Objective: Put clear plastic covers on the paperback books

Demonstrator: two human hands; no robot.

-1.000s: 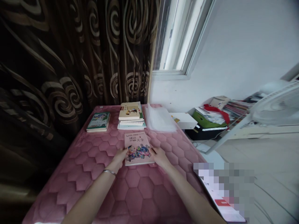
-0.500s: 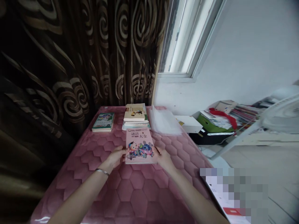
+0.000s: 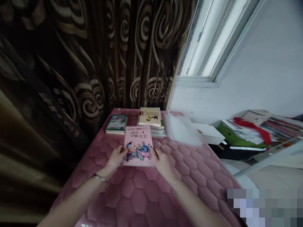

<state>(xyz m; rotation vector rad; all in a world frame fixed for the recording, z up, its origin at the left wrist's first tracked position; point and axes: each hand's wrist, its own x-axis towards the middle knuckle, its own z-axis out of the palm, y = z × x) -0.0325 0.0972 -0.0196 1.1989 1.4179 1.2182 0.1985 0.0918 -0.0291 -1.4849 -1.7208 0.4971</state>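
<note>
Between my two hands is a pink book [image 3: 138,148] with cartoon figures and Chinese characters on its cover. My left hand [image 3: 117,157] grips its left edge, a silver bangle on that wrist. On the opposite edge, my right hand [image 3: 161,159] has its fingers closed around the cover's lower right side. Beyond the pink book lies a stack of books [image 3: 151,121], topped by a cream one. A green book [image 3: 116,123] rests to the left of that stack, seemingly on top of another.
A pink hexagon-patterned tabletop [image 3: 132,192] spreads beneath everything. Clear plastic sheets [image 3: 183,129] lie right of the stack, with a white box [image 3: 209,135] beyond. Papers fill a green container [image 3: 233,138] at right. A dark patterned curtain [image 3: 94,63] hangs along the left and back.
The view has turned left, so the room appears shifted to the right. Both hands still hold the pink book, which is now nearer the green book's side.
</note>
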